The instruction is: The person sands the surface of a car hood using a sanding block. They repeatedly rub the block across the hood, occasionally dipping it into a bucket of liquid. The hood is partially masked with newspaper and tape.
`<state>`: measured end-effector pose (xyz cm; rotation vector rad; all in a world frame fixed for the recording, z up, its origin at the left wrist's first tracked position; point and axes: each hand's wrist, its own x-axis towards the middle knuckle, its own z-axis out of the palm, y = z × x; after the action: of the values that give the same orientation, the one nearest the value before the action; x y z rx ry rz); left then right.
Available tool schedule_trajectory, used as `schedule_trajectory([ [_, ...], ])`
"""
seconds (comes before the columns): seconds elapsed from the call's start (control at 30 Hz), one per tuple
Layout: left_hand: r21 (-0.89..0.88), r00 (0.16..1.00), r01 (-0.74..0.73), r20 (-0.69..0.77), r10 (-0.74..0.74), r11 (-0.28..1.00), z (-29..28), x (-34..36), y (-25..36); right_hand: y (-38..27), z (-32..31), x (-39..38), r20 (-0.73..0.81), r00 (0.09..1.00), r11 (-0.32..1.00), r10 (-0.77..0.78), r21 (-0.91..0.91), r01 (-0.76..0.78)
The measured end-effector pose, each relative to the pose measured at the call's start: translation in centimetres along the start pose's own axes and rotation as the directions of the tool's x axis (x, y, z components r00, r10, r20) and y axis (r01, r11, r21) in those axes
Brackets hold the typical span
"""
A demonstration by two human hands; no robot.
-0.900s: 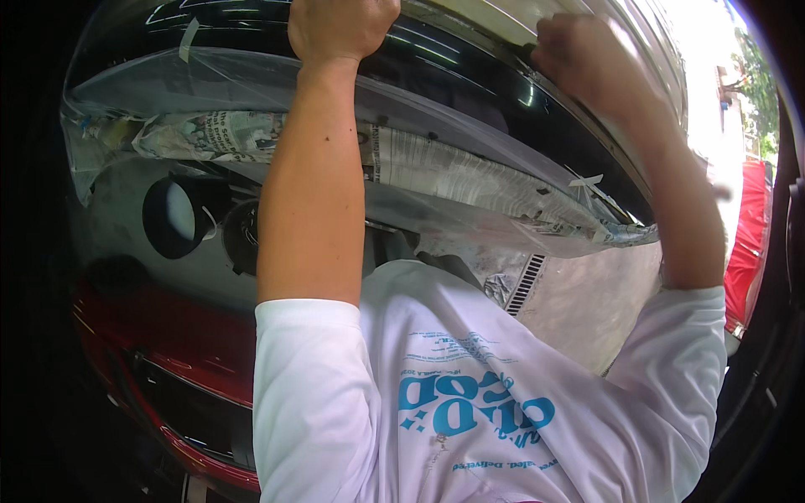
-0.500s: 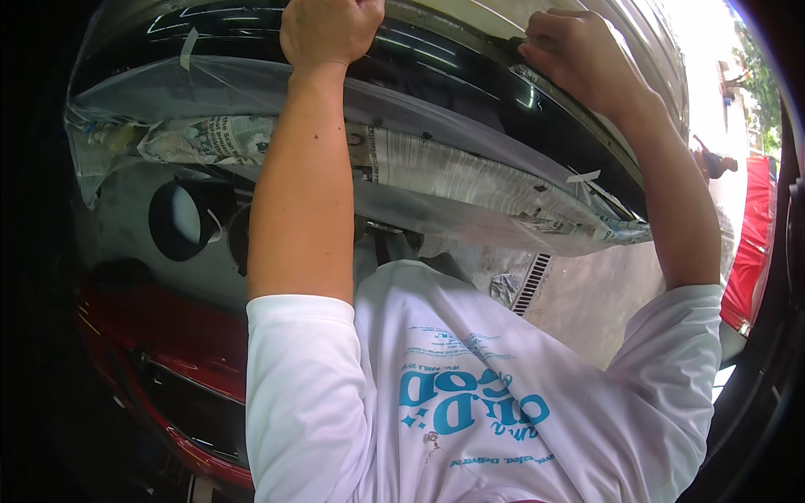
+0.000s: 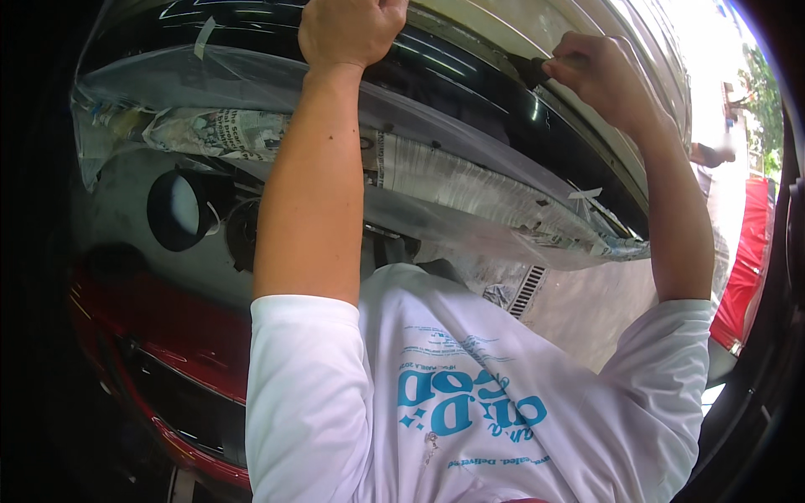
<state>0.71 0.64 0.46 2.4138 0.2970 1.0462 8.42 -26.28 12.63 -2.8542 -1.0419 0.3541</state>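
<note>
One curled right grip [image 3: 597, 82] on tool [image 3: 529, 73]

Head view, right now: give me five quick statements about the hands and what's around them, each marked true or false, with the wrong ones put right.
1. The right hand has a small dark tool in its fingers. True.
2. The whole left hand is in the picture. False: the top edge cuts it off.
3. Newspaper shows below the glossy black panel in the picture. True.
4. The dark bucket is on the right side of the picture. False: it is on the left.
5. The person's sleeves are white. True.
</note>
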Motion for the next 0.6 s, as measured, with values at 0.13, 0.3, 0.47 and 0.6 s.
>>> schedule_trajectory([
  [0.13,-0.001,0.999,0.016,0.031,-0.016,1.0,-0.1,0.0,0.3,-1.9,0.5,-0.1,-0.127,0.965,0.962,-0.23,-0.18,0.205],
  [0.3,-0.033,1.0,0.005,0.004,-0.005,0.999,0.7,0.0,0.5,2.9,-0.9,5.2,0.233,0.972,0.987,0.029,0.15,-0.065],
  [0.47,0.002,0.999,0.027,0.043,-0.027,1.0,0.0,0.6,0.4,-0.3,-1.8,1.2,0.064,0.998,0.997,0.028,0.067,-0.032],
  [0.6,-0.008,0.999,0.018,-0.031,-0.018,1.0,0.1,0.2,0.4,-2.1,0.9,0.1,-0.157,0.944,0.931,-0.29,-0.276,0.24],
])
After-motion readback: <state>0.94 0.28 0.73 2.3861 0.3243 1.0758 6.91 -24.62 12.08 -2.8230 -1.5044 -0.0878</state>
